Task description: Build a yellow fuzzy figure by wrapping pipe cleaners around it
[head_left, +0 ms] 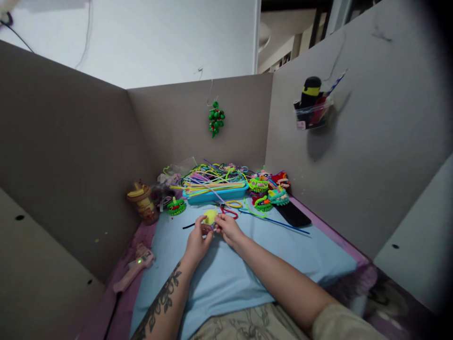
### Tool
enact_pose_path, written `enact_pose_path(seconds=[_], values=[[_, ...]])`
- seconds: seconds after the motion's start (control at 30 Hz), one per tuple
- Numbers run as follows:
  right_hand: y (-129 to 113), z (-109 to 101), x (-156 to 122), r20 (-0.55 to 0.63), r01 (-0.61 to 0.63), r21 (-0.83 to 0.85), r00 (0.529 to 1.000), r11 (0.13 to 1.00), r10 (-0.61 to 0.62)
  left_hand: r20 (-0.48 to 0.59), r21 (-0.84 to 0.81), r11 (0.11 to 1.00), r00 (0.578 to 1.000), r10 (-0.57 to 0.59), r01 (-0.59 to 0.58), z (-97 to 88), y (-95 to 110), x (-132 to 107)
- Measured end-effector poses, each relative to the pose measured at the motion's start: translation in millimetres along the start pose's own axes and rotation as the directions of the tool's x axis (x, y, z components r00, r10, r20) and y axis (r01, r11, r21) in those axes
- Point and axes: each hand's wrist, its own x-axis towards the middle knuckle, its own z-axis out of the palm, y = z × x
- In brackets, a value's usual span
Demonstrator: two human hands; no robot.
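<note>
Both hands meet mid-frame over the light blue cloth covering the desk. Left hand and right hand are fingertip to fingertip, both pinched on a small yellow fuzzy piece, which is held just above the cloth and just in front of the tray. Exact finger placement is too small to resolve, and I can't tell whether a thin strand runs between the fingers. Red-handled scissors lie just behind the right hand. A short black pipe cleaner lies just left of the left hand. Behind that, a shallow blue plastic tray is piled with multicoloured pipe cleaners. Small green woven ornament sits left of the tray, with a cluster of similar green and teal ones to its right. A long blue pipe cleaner runs across the cloth on the right, beside a flat black rectangular object. Pink glue gun lies at the cloth's left edge with its green light on. Small jar with a yellow top stands in the left corner. Green beaded ornament hangs on the back wall, and a clear plastic holder is stuck to the right wall.
</note>
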Motion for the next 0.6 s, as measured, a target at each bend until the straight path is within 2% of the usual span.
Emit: enact_pose_path(seconds=[0.23,0.47,0.6], values=[[-0.8,-1.4,1.6,-0.003,0.006,-0.024,1.000,1.000,-0.006,0.070,0.109,0.994,0.997,-0.020,0.012,-5.3,-3.2,1.6],[-2.2,-1.6,1.7,-0.004,-0.012,-0.027,1.000,1.000,0.012,0.076,0.241,0.971,0.997,-0.012,-0.007,-9.3,-6.5,3.0],[-3.5,-1.8,1.1,-0.001,-0.032,-0.016,0.999,0.999,0.032,0.051,0.188,0.982,0.999,-0.015,0.005,-10.0,-1.7,3.5]])
